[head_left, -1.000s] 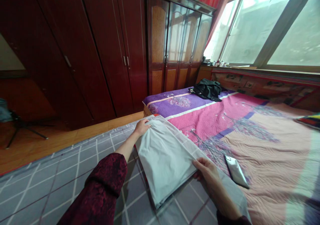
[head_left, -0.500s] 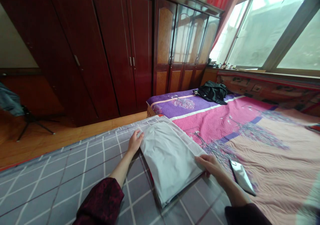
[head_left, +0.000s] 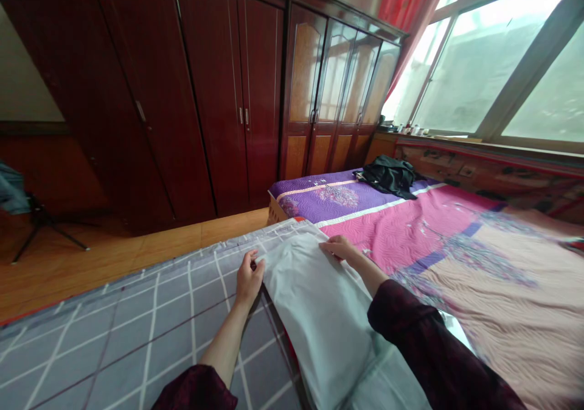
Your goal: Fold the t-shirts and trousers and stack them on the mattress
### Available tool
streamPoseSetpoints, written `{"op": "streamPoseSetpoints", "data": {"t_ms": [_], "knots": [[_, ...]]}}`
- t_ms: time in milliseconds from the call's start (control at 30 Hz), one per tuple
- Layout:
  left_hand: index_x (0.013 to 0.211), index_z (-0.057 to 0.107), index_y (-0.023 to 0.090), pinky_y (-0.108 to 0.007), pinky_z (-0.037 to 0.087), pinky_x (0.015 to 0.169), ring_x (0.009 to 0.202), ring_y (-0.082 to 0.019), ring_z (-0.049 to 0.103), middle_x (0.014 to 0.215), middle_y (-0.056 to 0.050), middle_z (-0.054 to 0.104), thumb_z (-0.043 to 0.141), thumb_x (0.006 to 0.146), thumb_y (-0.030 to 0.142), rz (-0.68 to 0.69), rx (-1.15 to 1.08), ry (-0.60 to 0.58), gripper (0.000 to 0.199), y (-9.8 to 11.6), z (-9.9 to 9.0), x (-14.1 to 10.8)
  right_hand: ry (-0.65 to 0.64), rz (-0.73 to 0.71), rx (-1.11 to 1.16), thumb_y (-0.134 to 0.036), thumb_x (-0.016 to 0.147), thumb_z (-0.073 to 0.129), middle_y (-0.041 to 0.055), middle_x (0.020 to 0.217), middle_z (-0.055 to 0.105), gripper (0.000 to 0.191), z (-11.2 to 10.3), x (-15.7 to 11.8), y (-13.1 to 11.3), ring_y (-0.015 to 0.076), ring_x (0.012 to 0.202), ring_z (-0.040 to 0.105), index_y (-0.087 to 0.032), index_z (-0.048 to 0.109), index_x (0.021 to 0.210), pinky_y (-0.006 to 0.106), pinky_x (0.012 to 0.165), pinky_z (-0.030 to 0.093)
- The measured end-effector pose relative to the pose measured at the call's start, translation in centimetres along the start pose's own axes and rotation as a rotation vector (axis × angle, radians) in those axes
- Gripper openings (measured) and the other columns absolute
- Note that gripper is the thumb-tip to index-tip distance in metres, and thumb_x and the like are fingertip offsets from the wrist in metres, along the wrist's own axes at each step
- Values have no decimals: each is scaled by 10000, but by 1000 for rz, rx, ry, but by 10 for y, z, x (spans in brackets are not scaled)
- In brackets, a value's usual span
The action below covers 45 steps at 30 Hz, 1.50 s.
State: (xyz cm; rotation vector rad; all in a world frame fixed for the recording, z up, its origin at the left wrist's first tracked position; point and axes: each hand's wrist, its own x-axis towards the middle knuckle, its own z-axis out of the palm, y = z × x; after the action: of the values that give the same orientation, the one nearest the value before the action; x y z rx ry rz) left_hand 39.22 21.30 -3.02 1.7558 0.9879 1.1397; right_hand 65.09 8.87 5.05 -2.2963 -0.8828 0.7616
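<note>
We have the white cloth [head_left: 314, 300] at lower centre, on the grey checked cover [head_left: 182, 331]. Our right hand [head_left: 340, 249] pinches its far right edge; our left hand [head_left: 250, 276], fingers curled, meets its left edge.

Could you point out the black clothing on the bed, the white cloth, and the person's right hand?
Black clothing [head_left: 389, 175]: head view, middle of the heap.
White cloth [head_left: 319, 303]: head view, its broad upper surface.
Right hand [head_left: 341, 248]: head view, back of the hand.
</note>
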Motion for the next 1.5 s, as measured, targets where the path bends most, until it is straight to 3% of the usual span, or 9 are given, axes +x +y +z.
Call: {"op": "streamPoseSetpoints", "data": {"t_ms": [267,533,700,933,1067,1200,1267,1433,1500], "knots": [[1035,588,193,-355,474,796,829,-215,618,910,-58,639,562,745,316,-37,-46,49,316,0,2,3,236,-49,-125,-358,910,563,74,1180,569,331,23,33,-16,209,994,588,-165,554,1179,410,834,509],[1094,553,167,-286,498,703,731,-175,628,788,-18,636,588,754,361,-9,-150,-34,393,3,-1,8,412,-25,-148,-370,910,558,65,1153,586,311,35,18,6,204,972,594,-162,577,1141,393,820,512],[991,594,155,-267,502,678,701,-159,618,779,-23,631,576,762,301,5,-145,-26,273,3,0,11,487,-20,-195,-377,921,540,65,1117,601,282,37,11,1,184,954,598,-169,589,1104,390,831,504],[914,613,186,-375,492,801,793,-214,613,810,-41,634,595,746,214,65,13,21,172,5,0,7,554,-88,-305,-330,926,476,116,972,638,237,38,-8,-9,230,950,602,-152,629,961,392,849,460],[1022,606,201,-413,389,993,1073,-239,539,1068,-85,616,547,800,201,203,67,37,229,22,-5,1,558,-337,-363,-285,886,491,166,1208,558,334,50,-39,-26,283,1139,516,-141,539,1184,421,952,397],[985,650,219,-383,385,1003,1091,-212,542,1082,-58,650,490,860,187,416,109,-148,206,37,-3,-7,407,-663,-402,-333,812,626,147,1334,499,427,84,-97,-33,284,1241,446,-169,549,1198,441,1030,361],[947,674,226,-395,379,1006,1083,-212,557,1061,-46,676,484,873,185,494,134,-247,207,40,0,-13,278,-848,-434,-362,793,653,178,1385,450,508,100,-134,-23,326,1292,394,-165,532,1245,510,1036,353],[932,688,240,-436,300,1064,1089,-212,575,1039,-25,706,510,881,210,498,201,-315,188,40,4,-21,126,-963,-446,-464,699,738,198,1501,267,929,112,-216,32,366,1374,253,-188,288,1464,526,1045,369],[935,687,239,-442,291,1069,1093,-213,577,1050,-30,704,511,884,224,482,218,-318,184,40,4,-22,142,-962,-440,-379,728,723,163,1506,273,907,107,-234,49,355,1371,267,-227,245,1484,523,1039,382]]}}
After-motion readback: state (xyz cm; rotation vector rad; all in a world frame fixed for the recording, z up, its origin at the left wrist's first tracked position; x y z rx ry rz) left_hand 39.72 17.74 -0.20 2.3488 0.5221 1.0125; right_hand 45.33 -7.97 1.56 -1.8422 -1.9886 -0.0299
